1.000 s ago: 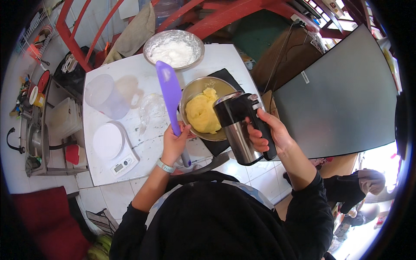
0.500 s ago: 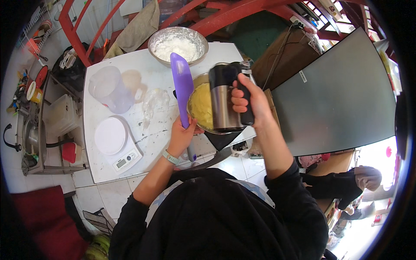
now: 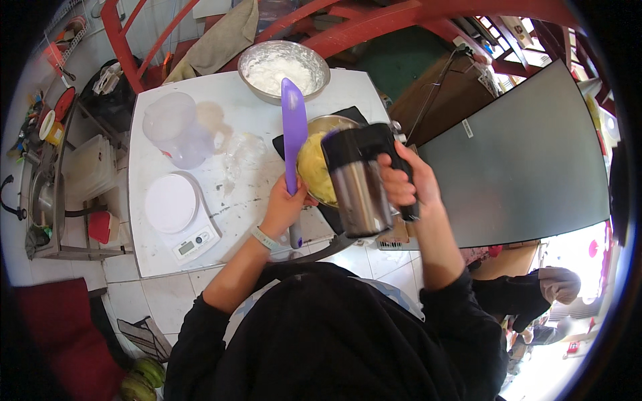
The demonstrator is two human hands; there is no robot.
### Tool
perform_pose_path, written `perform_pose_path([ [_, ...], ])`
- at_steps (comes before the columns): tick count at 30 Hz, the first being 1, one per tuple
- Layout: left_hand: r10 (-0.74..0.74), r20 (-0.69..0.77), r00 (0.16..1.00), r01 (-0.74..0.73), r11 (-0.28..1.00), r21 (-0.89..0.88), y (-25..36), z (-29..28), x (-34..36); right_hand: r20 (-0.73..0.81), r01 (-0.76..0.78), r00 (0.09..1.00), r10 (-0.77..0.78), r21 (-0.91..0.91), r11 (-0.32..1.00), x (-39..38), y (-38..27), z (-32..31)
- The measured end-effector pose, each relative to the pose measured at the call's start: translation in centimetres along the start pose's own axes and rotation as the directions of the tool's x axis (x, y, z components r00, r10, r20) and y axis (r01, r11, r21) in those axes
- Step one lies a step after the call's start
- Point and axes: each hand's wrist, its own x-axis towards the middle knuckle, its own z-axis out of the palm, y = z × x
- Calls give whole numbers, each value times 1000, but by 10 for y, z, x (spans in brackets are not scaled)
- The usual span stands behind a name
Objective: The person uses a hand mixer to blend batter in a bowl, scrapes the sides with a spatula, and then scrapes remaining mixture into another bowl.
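My left hand is closed on an upright purple spatula, its fingers also at the rim of a steel bowl holding yellow dough. My right hand grips the black handle of a steel-and-black hand mixer, held over that bowl and hiding much of it. The bowl stands on a black pad. Behind is another steel bowl of white powder.
On the white table sit a clear jug, crumpled plastic and a white scale. A metal rack stands left, a grey panel right. A person in dark clothing is at lower right.
The spatula and left hand have shifted right and now stand more upright. The mixer first rose and moved left, then came slightly back down and right, covering more of the dough.
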Motion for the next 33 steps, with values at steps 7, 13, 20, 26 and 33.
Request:
perform_pose_path([
  [7, 29, 47, 999, -31, 998, 61, 5, 6, 7, -302, 58, 935, -187, -389, 920, -1, -8, 18],
  [13, 1, 37, 999, -4, 995, 95, 8, 0, 9, -50, 3, 999, -3, -1, 1000, -9, 8, 17],
  [20, 35, 42, 999, -39, 994, 101, 11, 6, 9, -286, 147, 921, -266, -377, 914, -25, -19, 11],
  [26, 22, 17, 1000, -23, 996, 85, 12, 1, 11, -24, 68, 998, -66, 61, 996, 2, 0, 3],
  [33, 19, -7, 1000, -19, 996, 87, 8, 3, 8, -315, 43, 935, -161, -350, 936, -26, -19, 17],
])
